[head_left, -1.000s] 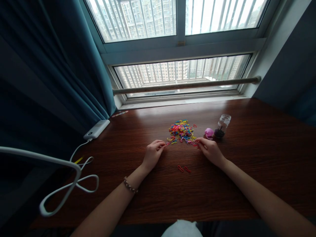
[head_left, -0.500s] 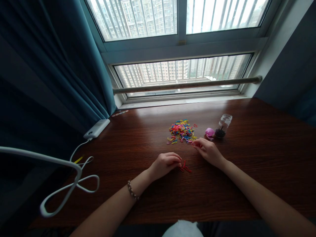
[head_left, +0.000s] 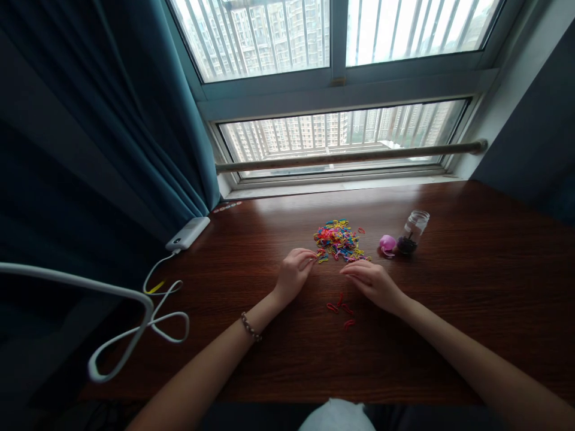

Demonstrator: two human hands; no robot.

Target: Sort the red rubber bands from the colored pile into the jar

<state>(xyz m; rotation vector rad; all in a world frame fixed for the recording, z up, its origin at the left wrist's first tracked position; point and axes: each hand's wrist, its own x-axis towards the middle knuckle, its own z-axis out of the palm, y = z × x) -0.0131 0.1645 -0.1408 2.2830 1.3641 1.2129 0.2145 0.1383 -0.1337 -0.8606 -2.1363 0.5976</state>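
A pile of small, thin loops [head_left: 338, 239] in many colours, which look like little rubber bands, lies mid-table. My left hand [head_left: 294, 274] is at the pile's left edge, its thumb and fingers pinched together; whatever they hold is too small to make out. At the front edge of the pile is my right hand [head_left: 375, 286], palm down, fingers pressed together and pointing left. I cannot tell what, if anything, is between its fingertips. Several red loops [head_left: 345, 308] lie apart on the table, nearer to me than both hands.
Right of the pile are a pink ball-like thing [head_left: 387, 244], a dark bundle [head_left: 406, 245] and a clear jar [head_left: 417, 222]. A white device [head_left: 188, 233] with a looping white cable [head_left: 173, 314] sits at the left. Behind the brown table [head_left: 471, 257] is a barred window.
My left hand has moved away from the red loops, up to the pile's left edge. The right hand has shifted slightly left and nearer. The red loops lie more spread out and uncovered.
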